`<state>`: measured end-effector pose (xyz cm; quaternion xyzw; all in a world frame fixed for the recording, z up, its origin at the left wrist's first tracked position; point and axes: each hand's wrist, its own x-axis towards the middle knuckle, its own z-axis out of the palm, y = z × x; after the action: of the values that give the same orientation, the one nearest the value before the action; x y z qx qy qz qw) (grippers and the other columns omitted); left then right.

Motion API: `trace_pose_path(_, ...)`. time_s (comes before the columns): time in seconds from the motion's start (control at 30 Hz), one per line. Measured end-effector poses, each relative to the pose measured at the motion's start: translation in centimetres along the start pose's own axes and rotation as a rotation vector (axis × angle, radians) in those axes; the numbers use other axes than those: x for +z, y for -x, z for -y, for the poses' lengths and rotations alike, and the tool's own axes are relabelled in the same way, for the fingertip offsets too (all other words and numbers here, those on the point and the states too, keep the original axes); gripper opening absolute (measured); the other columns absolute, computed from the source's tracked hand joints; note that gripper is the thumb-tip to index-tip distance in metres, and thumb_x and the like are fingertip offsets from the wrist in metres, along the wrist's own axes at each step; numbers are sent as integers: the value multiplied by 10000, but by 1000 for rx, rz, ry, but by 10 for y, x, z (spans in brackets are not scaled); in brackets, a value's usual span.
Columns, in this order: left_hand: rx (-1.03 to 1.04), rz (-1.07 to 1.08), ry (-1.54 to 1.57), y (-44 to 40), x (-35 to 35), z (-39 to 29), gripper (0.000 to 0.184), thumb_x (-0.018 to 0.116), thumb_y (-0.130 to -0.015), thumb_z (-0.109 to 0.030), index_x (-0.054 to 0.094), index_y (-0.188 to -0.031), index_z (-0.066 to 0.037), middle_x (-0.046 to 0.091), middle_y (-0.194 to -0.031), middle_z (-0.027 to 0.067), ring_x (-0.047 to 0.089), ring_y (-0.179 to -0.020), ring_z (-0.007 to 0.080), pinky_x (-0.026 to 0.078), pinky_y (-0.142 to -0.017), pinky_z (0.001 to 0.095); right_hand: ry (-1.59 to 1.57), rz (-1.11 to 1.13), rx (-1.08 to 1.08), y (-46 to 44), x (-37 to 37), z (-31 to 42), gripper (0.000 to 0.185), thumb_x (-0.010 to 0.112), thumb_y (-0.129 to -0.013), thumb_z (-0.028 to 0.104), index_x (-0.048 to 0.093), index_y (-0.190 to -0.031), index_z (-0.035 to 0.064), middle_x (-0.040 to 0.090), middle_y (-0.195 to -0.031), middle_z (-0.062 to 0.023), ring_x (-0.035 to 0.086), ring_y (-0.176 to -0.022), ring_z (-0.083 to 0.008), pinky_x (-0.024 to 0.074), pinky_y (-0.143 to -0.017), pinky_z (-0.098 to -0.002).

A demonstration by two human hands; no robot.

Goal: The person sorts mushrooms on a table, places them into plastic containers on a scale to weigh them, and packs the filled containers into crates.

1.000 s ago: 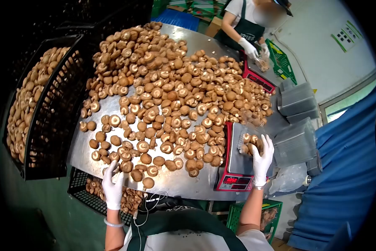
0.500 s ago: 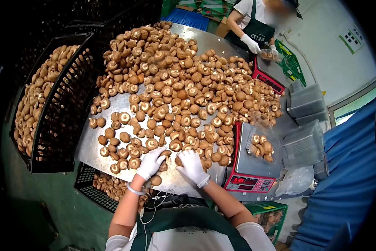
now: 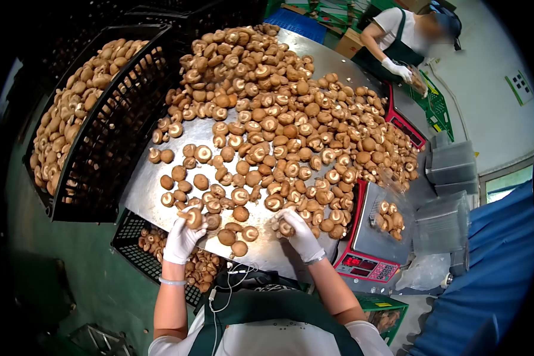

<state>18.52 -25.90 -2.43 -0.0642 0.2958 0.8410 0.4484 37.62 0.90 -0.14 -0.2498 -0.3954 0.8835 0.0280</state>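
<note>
My left hand (image 3: 182, 243), in a white glove, is closed around a shiitake mushroom (image 3: 193, 218) at the near left edge of the metal table (image 3: 149, 200). My right hand (image 3: 302, 238), gloved too, has its fingers closed on another shiitake mushroom (image 3: 286, 228), low over the near part of the table. A few loose mushrooms (image 3: 226, 237) lie between my hands. Beyond them spreads a big heap of brown shiitake mushrooms (image 3: 267, 124), some cap up, others with pale gills and stems showing.
Right of my right hand stands a red scale (image 3: 362, 267) bearing a clear tray of mushrooms (image 3: 389, 221). Clear plastic trays (image 3: 439, 222) are stacked beyond. Black crates (image 3: 109, 127) of mushrooms stand left and below (image 3: 124, 237). A co-worker (image 3: 391, 41) holds a pack at a second scale (image 3: 406, 127).
My hands have moved apart: the left went left to the table edge and now lifts a mushroom, the right went slightly right. The view has shifted. The co-worker's pack is raised and tilted.
</note>
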Motion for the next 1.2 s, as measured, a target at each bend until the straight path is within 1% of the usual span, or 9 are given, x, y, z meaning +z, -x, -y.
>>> trace_pose_path(0.17, 68, -147, 7, 40, -13, -13, 305, 461, -962, -321, 556, -1015, -36, 616, -1047, 170, 641, -884, 241, 568, -714, 329, 1070, -27, -473, -12, 44, -11, 237, 622, -839, 125, 610, -1058, 33, 600, -875, -50, 574, -783, -174, 478, -738, -292)
trace_pose_path(0.33, -8, -143, -580, 51, -3, 8, 243, 484, -950, -220, 583, -1034, -14, 659, -987, 127, 642, -863, 181, 528, -736, 279, 1830, 81, -680, -39, 67, -36, 265, 618, -817, 249, 633, -1063, 151, 602, -858, -66, 597, -815, -246, 483, -686, -365)
trace_pose_path(0.43, -47, -8, -636, 47, -5, 26, 263, 460, -969, -188, 583, -1079, 17, 669, -988, 130, 644, -875, 189, 504, -805, 293, 1539, 10, -652, -49, 60, -41, 260, 623, -814, 244, 634, -1045, 126, 616, -833, -64, 603, -785, -265, 481, -677, -375)
trace_pose_path(0.5, -88, 29, -534, 48, 8, 20, 294, 452, -970, -204, 576, -1117, 18, 659, -1037, 147, 639, -941, 213, 504, -834, 315, 1235, -71, -267, -48, 50, -39, 305, 641, -828, 241, 636, -1083, 75, 645, -871, -100, 622, -795, -220, 489, -714, -300)
trace_pose_path(0.63, -179, 159, -439, 49, 31, 15, 431, 452, -957, -222, 437, -1313, 20, 578, -1205, 193, 609, -1042, 259, 499, -885, 343, 1028, -114, -317, -33, 59, -27, 301, 677, -816, 180, 640, -1067, 18, 636, -836, -77, 597, -802, -140, 474, -739, -258)
trace_pose_path(0.77, -216, 131, -267, 47, 32, 34, 592, 499, -939, -353, 320, -1383, -4, 533, -1220, 188, 626, -953, 283, 550, -814, 368, 1445, 210, -676, -8, 104, -12, 382, 721, -762, 215, 629, -1113, 93, 623, -880, -115, 601, -766, -270, 486, -729, -343)
trace_pose_path(0.93, -70, 107, -171, 48, 13, 26, 578, 573, -874, -376, 422, -1310, -28, 561, -1169, 140, 608, -832, 211, 526, -694, 299, 1002, -34, -352, -13, 83, -11, 334, 698, -780, 198, 626, -1076, 61, 636, -932, -113, 627, -856, -257, 494, -769, -329)
trace_pose_path(1.07, 163, -59, -56, 67, -10, -7, 533, 511, -923, -388, 422, -1320, -44, 578, -1108, 138, 598, -800, 189, 525, -671, 295, 1799, -71, -286, 3, 49, -11, 702, 766, -676, 321, 464, -1273, 111, 552, -987, -131, 626, -837, -312, 515, -690, -402)
trace_pose_path(1.2, 257, -101, 97, 81, -26, -27, 484, 414, -971, -397, 442, -1293, -37, 583, -1135, 174, 610, -772, 214, 534, -662, 283, 1644, 60, -386, -9, 59, -58, 722, 747, -686, 412, 462, -1269, 95, 548, -984, -134, 627, -822, -321, 519, -695, -410)
